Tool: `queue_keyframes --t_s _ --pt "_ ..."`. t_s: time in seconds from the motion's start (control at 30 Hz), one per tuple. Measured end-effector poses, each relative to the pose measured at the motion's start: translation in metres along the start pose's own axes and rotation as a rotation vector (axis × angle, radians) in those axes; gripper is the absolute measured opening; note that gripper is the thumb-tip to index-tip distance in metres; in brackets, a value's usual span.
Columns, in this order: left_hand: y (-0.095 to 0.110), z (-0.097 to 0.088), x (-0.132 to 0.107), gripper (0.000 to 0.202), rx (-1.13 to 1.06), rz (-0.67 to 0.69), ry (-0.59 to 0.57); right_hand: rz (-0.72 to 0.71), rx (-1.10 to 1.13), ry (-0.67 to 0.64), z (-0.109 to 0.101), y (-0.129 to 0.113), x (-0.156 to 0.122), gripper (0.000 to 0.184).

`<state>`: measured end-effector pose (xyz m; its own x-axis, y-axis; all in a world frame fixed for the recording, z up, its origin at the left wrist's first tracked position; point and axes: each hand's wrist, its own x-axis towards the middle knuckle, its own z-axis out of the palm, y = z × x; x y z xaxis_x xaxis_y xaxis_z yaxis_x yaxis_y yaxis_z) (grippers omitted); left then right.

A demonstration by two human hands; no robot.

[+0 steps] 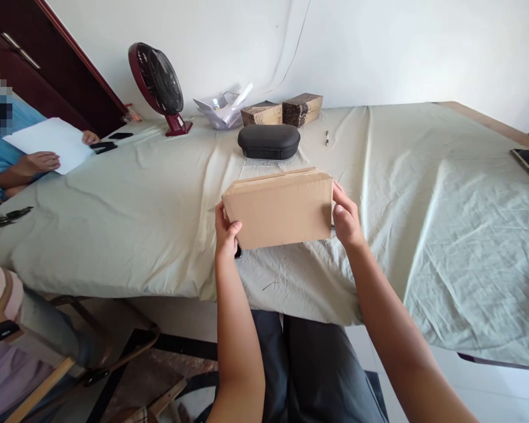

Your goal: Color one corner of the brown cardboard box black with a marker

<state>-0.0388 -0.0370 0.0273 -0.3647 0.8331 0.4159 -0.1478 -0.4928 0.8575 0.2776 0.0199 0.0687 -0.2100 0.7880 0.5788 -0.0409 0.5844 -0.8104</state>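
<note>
I have my left hand (pixel 227 234) and right hand (pixel 346 216) grasping a brown rectangular cardboard box (pixel 282 214) at opposite ends; this holding step probably calls for even, two-sided support next.

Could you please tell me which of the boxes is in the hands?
The plain brown box, between left hand and right hand; the tan-fronted printed box and dark-fronted printed box are beyond the black case.
</note>
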Motion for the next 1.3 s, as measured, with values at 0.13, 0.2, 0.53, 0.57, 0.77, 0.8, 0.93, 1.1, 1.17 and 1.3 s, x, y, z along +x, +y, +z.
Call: queue_keyframes --t_s 0.13,0.2,0.53,0.57,0.77,0.8,0.93,1.1,1.17,1.3 --pt "0.007 0.011 0.0 0.095 -0.035 -0.005 0.071 0.012 0.139 0.068 0.011 0.013 -0.003 0.093" --pt "0.008 0.017 0.0 0.099 -0.082 -0.03 0.079 0.098 0.227 0.009 0.021 0.016 -0.005 0.108" --pt "0.013 0.018 -0.002 0.063 0.182 -0.301 -0.287 0.101 0.319 0.078 0.031 -0.004 -0.004 0.113" --pt "0.013 0.02 -0.002 0.058 0.192 -0.318 -0.296 0.091 0.307 0.063 0.03 -0.004 -0.004 0.113" --pt "0.012 0.028 -0.003 0.054 0.222 -0.311 -0.301 0.051 0.305 0.046 0.029 -0.005 -0.005 0.116" --pt "0.011 0.028 -0.003 0.053 0.227 -0.308 -0.302 0.056 0.303 0.047 0.028 -0.006 -0.005 0.117" --pt "0.01 0.033 -0.001 0.059 0.195 -0.242 -0.264 0.101 0.293 0.066 0.028 -0.007 -0.004 0.121" --pt "0.012 0.053 0.0 0.07 0.204 -0.079 -0.08 0.206 0.366 0.086 0.031 -0.008 -0.007 0.076" --pt "0.011 0.058 -0.004 0.075 0.117 -0.133 -0.2 0.202 0.358 0.06 0.032 -0.01 -0.009 0.054" --pt "0.004 0.062 -0.015 0.093 -0.032 -0.303 -0.248 0.16 0.243 -0.015 0.033 -0.012 -0.01 0.052"
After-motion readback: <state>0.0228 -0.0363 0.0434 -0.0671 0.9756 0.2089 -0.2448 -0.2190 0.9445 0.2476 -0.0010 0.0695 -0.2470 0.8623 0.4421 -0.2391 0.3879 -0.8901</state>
